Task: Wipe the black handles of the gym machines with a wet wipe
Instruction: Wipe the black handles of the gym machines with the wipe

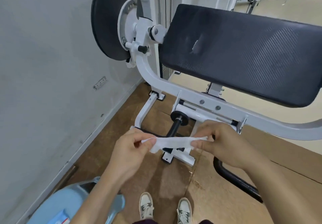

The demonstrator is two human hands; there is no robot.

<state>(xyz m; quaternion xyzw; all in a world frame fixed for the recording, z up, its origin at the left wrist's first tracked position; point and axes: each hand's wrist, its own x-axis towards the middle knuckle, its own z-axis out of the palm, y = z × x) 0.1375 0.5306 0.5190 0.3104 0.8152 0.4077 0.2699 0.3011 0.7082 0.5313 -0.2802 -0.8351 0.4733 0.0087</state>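
I hold a white wet wipe stretched between both hands at the middle of the view. My left hand pinches its left end and my right hand pinches its right end. Behind the wipe, a black handle sticks out from the white frame of a gym machine, with a black collar at its far end. A second black curved handle runs below my right forearm at the lower right, partly hidden by my arm.
A large black pad tops the machine. A black disc hangs on its left side beside the grey wall. A blue plastic object sits at the lower left. My shoes stand on brown floor.
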